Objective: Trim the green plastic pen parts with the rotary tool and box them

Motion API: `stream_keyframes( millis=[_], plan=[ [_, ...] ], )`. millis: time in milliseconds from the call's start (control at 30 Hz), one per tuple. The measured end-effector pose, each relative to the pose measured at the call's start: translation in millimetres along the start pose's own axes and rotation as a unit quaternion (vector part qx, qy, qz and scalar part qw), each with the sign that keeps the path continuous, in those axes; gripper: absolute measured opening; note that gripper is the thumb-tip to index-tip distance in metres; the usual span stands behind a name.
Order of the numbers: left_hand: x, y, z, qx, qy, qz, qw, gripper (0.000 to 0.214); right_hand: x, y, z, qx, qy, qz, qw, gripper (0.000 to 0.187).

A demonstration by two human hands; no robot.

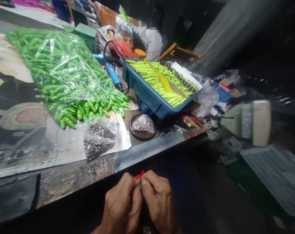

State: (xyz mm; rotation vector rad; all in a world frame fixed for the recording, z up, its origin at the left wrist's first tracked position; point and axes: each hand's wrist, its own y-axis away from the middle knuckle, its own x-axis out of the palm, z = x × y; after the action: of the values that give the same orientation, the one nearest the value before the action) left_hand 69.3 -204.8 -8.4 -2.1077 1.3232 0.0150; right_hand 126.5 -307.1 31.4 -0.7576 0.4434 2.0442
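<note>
In front of the table edge, low in the head view, my left hand [123, 203] and my right hand [158, 198] meet with fingertips pinched together. A small red piece [140, 174] pokes out between them; its kind is mostly hidden by the fingers. Both hands are closed on it. Nearest on the table lies a clear plastic bag of small metal screws [98, 136]. Behind it, a large clear bag spills green plastic pieces [89, 109] onto the table. A round brown dish [141, 135] holds another small clear bag [143, 123].
A blue tray [149, 92] holds rows of yellow-green parts, with a blue corded electric screwdriver [114, 76] beside it. A grey metal strip [147, 151] lines the table edge. At right are a beige machine part [260, 123] and a pale crate [276, 175]. A person [154, 44] is at the back.
</note>
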Motion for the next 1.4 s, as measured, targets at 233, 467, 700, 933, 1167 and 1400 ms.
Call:
stream_keyframes(
  millis=[233,467,700,933,1167,1400],
  plan=[
    [3.2,2,-3,0.005,-0.023,-0.005,1.000,0.014,14,2,8,0.122,-0.160,-0.058,0.978,0.026],
    [6.2,-1,-3,0.044,-0.037,-0.035,0.998,0.018,18,1,5,0.092,-0.130,-0.090,0.983,0.028],
    [3.5,3,-14,-0.025,0.014,0.006,1.000,0.016,11,-2,-35,0.083,0.019,-0.214,0.973,0.028],
    [-9.5,0,-2,-0.202,0.067,0.005,0.977,0.013,19,-8,-59,0.078,0.012,-0.206,0.975,0.028],
    [-24.4,-5,-10,-0.311,0.130,-0.066,0.939,0.015,41,4,-112,0.105,0.035,-0.199,0.974,0.028],
    [-23.1,-14,-11,-0.429,0.310,0.008,0.848,0.025,14,9,-86,0.046,0.037,-0.166,0.984,0.032]
  ],
)
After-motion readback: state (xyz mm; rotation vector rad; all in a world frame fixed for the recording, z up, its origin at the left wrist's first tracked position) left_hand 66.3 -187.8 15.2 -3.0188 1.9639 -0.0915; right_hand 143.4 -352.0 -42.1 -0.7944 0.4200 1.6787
